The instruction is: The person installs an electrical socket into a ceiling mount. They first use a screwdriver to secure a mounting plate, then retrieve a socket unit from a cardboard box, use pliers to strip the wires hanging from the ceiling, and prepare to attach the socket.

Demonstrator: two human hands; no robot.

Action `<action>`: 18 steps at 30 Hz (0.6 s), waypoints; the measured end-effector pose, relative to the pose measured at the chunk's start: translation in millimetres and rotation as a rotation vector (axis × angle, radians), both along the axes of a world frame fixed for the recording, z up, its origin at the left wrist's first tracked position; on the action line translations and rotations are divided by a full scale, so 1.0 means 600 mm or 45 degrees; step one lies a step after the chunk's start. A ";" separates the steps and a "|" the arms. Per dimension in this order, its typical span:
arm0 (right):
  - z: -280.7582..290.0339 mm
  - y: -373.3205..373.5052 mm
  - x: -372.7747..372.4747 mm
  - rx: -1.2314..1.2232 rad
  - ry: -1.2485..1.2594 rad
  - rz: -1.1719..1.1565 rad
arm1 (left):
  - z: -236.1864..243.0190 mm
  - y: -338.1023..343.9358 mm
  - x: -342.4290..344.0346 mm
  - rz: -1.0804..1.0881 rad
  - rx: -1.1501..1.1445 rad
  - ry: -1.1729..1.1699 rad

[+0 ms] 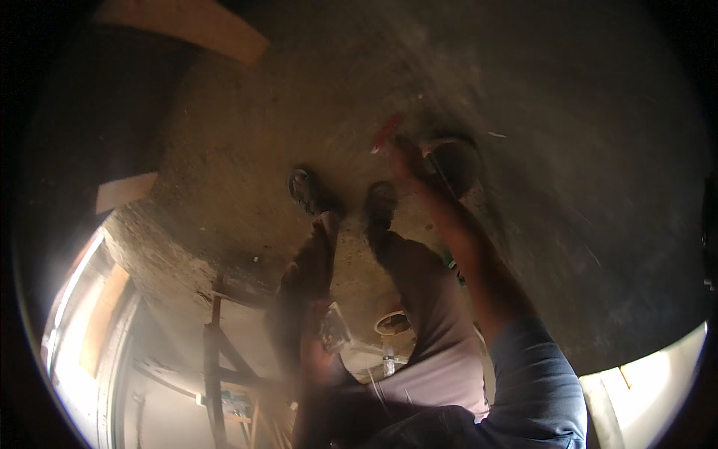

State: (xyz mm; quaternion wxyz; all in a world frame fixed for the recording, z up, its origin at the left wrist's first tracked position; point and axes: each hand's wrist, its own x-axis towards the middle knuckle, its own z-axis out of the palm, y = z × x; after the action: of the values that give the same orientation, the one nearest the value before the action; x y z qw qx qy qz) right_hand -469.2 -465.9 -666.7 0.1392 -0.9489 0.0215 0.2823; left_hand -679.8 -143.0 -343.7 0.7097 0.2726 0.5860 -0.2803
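My right arm stretches forward over the floor. At its end, my right hand point(406, 160) is closed on a narrow red object point(387, 134), smeared by motion, so its kind cannot be made out. Just right of that hand stands a dark round bucket point(453, 166), its inside in shadow. My left hand point(319, 365) is low, close to my left thigh, with its fingers around a pale, greyish, shiny object point(334, 329). Dim light and blur hide what that object is.
My shoes point(305, 188) stand apart on a stained concrete floor point(247, 135). Wooden boards point(187, 26) lie at the upper left. A round container point(393, 323) sits between my legs. A wooden frame point(215, 359) rises at lower left, near a bright opening point(78, 329).
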 end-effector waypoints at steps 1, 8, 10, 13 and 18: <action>-0.053 -0.015 0.012 -0.018 -0.040 0.243 | -0.009 0.002 0.009 -0.086 0.102 0.030; -0.232 -0.036 0.035 -0.028 -0.211 1.048 | 0.001 0.044 0.035 -0.110 0.345 0.252; -0.209 -0.038 0.068 -0.019 -0.305 1.129 | 0.005 0.047 0.060 -0.110 0.356 0.228; -0.113 -0.013 0.092 0.138 -0.428 0.986 | 0.025 0.033 0.089 -0.055 0.365 0.171; 0.164 0.173 0.036 0.863 0.167 0.107 | 0.124 -0.032 0.067 0.357 0.495 0.110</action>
State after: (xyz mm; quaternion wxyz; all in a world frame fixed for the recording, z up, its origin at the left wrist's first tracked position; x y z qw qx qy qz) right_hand -447.8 -361.9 -568.3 0.4330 -0.8287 -0.1037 0.3392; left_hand -639.7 -162.0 -269.1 0.6500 0.3078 0.6911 -0.0723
